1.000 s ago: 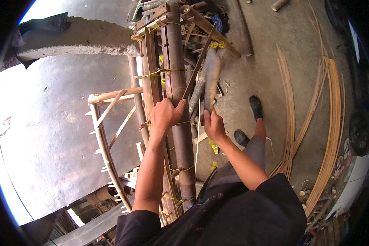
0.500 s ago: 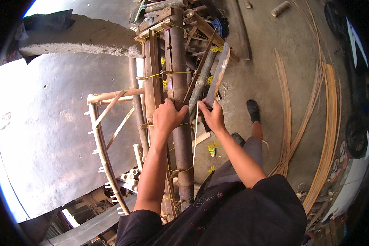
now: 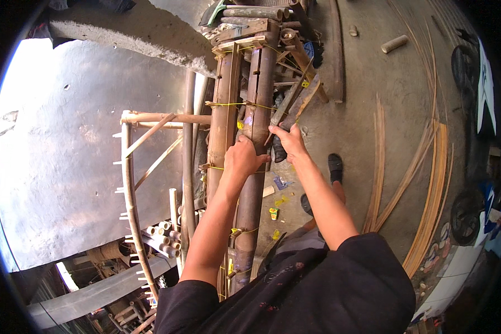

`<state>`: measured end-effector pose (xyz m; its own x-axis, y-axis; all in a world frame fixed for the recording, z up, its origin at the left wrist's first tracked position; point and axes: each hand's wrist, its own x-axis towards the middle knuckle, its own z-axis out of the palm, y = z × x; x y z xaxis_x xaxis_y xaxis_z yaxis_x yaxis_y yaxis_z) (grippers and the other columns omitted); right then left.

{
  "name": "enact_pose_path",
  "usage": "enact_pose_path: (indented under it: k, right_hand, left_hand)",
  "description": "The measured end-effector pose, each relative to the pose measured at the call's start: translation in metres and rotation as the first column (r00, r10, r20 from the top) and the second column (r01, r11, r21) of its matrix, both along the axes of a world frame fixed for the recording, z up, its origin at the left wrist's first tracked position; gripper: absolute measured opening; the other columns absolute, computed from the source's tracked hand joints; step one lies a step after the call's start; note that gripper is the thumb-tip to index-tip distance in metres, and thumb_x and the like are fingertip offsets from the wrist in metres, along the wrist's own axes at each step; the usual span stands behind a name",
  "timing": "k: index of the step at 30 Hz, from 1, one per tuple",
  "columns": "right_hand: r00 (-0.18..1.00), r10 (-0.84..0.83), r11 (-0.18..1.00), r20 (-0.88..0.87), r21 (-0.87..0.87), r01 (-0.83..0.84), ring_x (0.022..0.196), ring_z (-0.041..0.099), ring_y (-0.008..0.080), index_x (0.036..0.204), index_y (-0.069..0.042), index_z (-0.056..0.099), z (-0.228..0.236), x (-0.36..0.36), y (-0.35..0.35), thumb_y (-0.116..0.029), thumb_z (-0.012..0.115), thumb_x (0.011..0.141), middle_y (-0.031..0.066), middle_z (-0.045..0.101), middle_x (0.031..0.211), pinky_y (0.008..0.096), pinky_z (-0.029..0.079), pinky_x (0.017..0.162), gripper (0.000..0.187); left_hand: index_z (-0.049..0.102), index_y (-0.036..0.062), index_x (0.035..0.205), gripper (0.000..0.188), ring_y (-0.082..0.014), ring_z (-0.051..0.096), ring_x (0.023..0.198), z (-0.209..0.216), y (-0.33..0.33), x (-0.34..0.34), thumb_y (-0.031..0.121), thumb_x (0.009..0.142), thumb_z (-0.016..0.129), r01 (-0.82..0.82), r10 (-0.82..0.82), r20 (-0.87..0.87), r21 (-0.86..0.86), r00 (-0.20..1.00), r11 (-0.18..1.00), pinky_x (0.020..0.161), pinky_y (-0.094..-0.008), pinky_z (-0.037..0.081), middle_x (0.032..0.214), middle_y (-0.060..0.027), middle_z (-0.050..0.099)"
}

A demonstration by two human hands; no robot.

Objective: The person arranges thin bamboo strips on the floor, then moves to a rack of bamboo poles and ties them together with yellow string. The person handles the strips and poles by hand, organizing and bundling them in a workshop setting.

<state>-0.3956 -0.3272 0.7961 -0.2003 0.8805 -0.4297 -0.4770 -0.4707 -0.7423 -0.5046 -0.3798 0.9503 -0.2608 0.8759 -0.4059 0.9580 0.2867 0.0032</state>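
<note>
Gripping a broad-bladed knife [image 3: 305, 102], the right hand [image 3: 291, 143] is closed, its thumb reaching toward a narrow dark strip [image 3: 285, 104] that runs alongside the blade. The left hand [image 3: 242, 160] lies curled over a thick bamboo pole [image 3: 246, 236], thumb extended toward the right; whether its fingers pinch the strip's lower end or merely rest on the pole cannot be told. The knife stands just to the right of the pole, tip slanting up and away from the body, with the strip between the two; whether edge and strip touch is unclear. For good control, the left hand should bear firmly on the pole, its thumb tucked clear of the edge's path. Short strokes directed away from the holding hand would probably serve better than long ones, the blade being kept at a shallow angle. Beside the pole stands a second, lighter length of bamboo [image 3: 221, 131], joined to it by yellow cord [image 3: 228, 104], which is best spared from the edge. Farther out, long split strips [image 3: 428, 197] lie on the concrete floor [image 3: 348, 119] at right, well apart from the blade, while a pegged frame [image 3: 129, 178] stands at left.
</note>
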Motion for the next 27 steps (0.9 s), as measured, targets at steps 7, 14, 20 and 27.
enact_pose_path:
  k: [7,14,20,27]
  right_hand:
    - [0.993,0.112,0.993,-0.023,-0.022,-0.112,0.080,0.059,0.0091,0.098,-0.010,0.057,0.029,0.022,0.000,-0.011,0.079,0.086,-0.0022,0.062,0.090,0.0289,0.048,0.072,0.025]
    - [0.995,0.067,0.994,0.068,0.077,-0.072,0.076,0.059,0.0090,0.098,-0.011,0.057,0.028,0.022,-0.002,-0.013,0.078,0.088,-0.0029,0.063,0.086,0.0285,0.048,0.070,0.024]
    - [0.974,0.137,0.986,0.180,0.072,-0.152,0.078,0.063,0.0121,0.103,-0.009,0.055,0.036,0.024,0.003,-0.010,0.074,0.090,0.0006,0.063,0.088,0.0285,0.051,0.070,0.023]
    - [0.987,0.158,0.987,0.002,0.025,-0.158,0.083,0.065,0.0119,0.104,-0.010,0.054,0.025,0.024,0.001,-0.017,0.072,0.094,-0.0001,0.065,0.093,0.0282,0.052,0.073,0.022]
  left_hand:
    - [0.052,-0.0097,0.113,0.083,-0.0418,0.072,0.093,0.007,-0.002,-0.002,0.049,0.069,0.090,-0.088,0.089,0.035,-0.027,0.995,0.996,0.082,-0.0455,0.059,0.096,-0.0283,0.072]
    - [0.052,-0.0103,0.112,0.083,-0.0430,0.073,0.088,0.004,-0.002,-0.002,0.052,0.070,0.088,-0.099,0.100,0.080,-0.008,0.992,0.995,0.078,-0.0478,0.059,0.091,-0.0286,0.072]
    - [0.046,-0.0153,0.121,0.089,-0.0408,0.073,0.089,0.007,0.000,-0.007,0.044,0.071,0.089,-0.118,0.121,0.112,-0.036,0.986,0.992,0.079,-0.0445,0.060,0.092,-0.0284,0.072]
    - [0.043,-0.0167,0.122,0.088,-0.0408,0.073,0.091,0.006,0.000,-0.001,0.041,0.073,0.089,-0.116,0.121,0.100,-0.047,0.988,0.992,0.080,-0.0440,0.059,0.092,-0.0293,0.072]
